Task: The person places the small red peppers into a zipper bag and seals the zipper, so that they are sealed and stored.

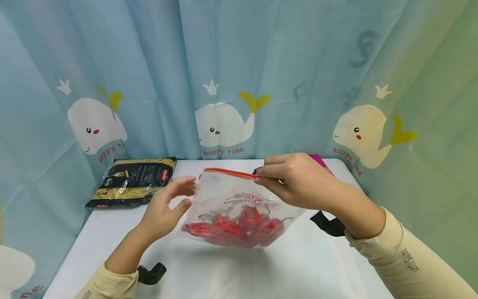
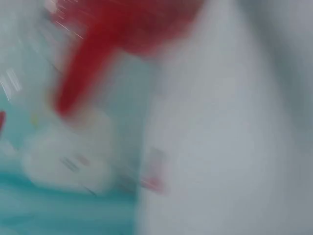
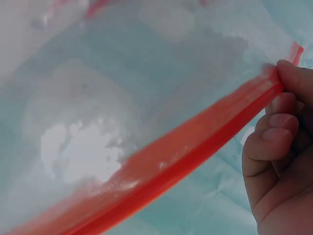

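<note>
Both arms are covered by close-fitting, pale beige long sleeves: left sleeve point(image 1: 108, 282), right sleeve point(image 1: 407, 257). The right sleeve ends in a stitched cuff at the wrist and carries small dark lettering on the forearm, too small to read; the left sleeve shows a faint dark mark near the frame's lower edge. A black strap sits at each wrist, left strap point(image 1: 151, 273) and right strap point(image 1: 328, 224); the left hand point(image 1: 164, 207) and right hand point(image 1: 298, 182) are bare, with no gloves, and short, unpainted nails show in the right wrist view.
</note>
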`<move>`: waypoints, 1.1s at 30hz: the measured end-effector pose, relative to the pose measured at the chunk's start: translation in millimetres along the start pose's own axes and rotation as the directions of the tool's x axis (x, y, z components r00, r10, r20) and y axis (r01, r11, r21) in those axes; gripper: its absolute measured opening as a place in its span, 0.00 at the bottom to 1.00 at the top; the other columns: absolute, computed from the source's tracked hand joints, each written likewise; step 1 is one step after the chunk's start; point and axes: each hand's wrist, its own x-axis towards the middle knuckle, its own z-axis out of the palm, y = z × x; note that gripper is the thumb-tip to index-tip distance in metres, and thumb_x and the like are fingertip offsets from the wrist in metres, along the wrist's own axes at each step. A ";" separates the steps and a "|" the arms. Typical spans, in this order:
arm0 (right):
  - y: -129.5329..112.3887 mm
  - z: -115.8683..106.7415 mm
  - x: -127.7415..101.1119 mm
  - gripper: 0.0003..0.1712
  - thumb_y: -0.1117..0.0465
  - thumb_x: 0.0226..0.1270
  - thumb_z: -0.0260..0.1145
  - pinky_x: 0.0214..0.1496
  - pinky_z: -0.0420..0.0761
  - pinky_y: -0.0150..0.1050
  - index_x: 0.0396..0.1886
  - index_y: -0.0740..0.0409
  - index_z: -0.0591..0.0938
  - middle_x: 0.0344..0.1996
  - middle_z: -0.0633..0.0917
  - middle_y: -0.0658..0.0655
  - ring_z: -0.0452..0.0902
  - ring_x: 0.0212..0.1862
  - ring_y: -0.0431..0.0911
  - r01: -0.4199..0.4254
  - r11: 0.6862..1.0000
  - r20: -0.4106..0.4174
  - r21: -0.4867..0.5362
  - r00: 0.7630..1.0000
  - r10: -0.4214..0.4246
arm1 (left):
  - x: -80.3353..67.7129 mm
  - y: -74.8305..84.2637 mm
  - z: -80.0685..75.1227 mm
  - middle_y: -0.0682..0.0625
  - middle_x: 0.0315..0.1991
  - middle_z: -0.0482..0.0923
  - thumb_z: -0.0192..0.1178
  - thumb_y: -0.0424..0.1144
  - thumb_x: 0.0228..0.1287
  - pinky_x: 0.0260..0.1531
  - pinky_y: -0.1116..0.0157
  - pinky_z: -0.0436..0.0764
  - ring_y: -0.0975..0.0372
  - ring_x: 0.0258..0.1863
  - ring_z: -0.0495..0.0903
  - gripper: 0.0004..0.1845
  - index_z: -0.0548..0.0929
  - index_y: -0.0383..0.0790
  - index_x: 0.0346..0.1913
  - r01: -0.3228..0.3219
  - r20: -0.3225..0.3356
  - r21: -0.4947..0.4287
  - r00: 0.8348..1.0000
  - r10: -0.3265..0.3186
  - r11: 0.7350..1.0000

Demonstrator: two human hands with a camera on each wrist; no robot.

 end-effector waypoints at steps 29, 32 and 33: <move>39.1 121.5 -156.5 0.16 0.60 0.77 0.57 0.23 0.74 0.33 0.38 0.72 0.79 0.20 0.75 0.51 0.69 0.21 0.39 -0.735 -0.013 0.428 0.678 0.380 0.820 | -65.5 -71.5 29.4 0.50 0.23 0.76 0.49 0.44 0.80 0.21 0.64 0.80 0.63 0.20 0.76 0.20 0.79 0.28 0.38 0.673 0.234 -0.313 0.739 -0.632 0.671; 42.2 149.3 -177.5 0.15 0.60 0.77 0.57 0.23 0.73 0.32 0.35 0.68 0.79 0.19 0.74 0.50 0.69 0.20 0.39 -0.753 -0.111 0.488 0.648 0.299 0.820 | -64.6 -87.5 39.4 0.51 0.18 0.74 0.51 0.44 0.79 0.18 0.64 0.78 0.63 0.15 0.75 0.19 0.78 0.31 0.34 0.718 0.277 -0.212 0.695 -0.664 0.663; 43.9 155.6 -182.3 0.15 0.60 0.77 0.57 0.23 0.73 0.32 0.33 0.67 0.79 0.19 0.74 0.50 0.69 0.20 0.39 -0.761 -0.120 0.498 0.637 0.288 0.818 | -63.2 -93.2 42.2 0.51 0.17 0.74 0.51 0.43 0.78 0.17 0.64 0.78 0.63 0.14 0.75 0.18 0.78 0.32 0.33 0.723 0.285 -0.189 0.688 -0.667 0.665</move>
